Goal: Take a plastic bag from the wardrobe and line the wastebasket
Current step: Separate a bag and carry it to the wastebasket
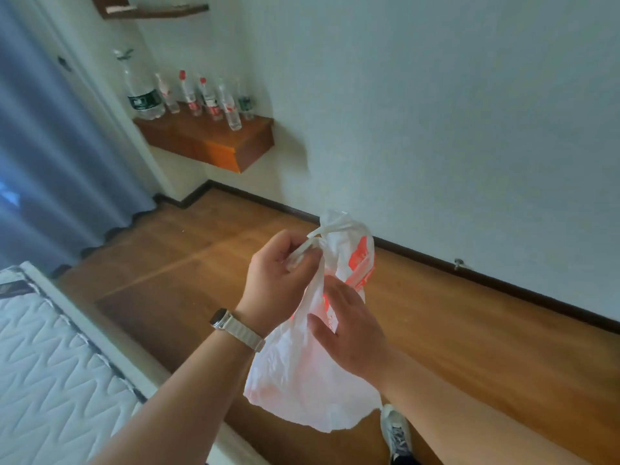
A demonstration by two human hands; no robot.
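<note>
Plastic bag [312, 374] hangs at lower centre of the frame, long axis vertical, handles uppermost. Left hand [281, 280] pinches a handle loop at the top; right hand [352, 330] lies flat and unclenched against the bag's side, just below. No wastebasket shows.

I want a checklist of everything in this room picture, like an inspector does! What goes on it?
Surface: wooden floor, mostly bare, a few pale specks.
Job's things: white plastic bag with red print, held in the air; no wastebasket or wardrobe in view.
Clutter: several plastic bottles standing on a wall-mounted wooden shelf.
Grippers: left hand pinches a bag handle; right hand lies open against the bag's side.
Cables: nothing seen.
Surroundings: white wall, blue curtain, quilted mattress, a shoe below, a watch on the left wrist.
</note>
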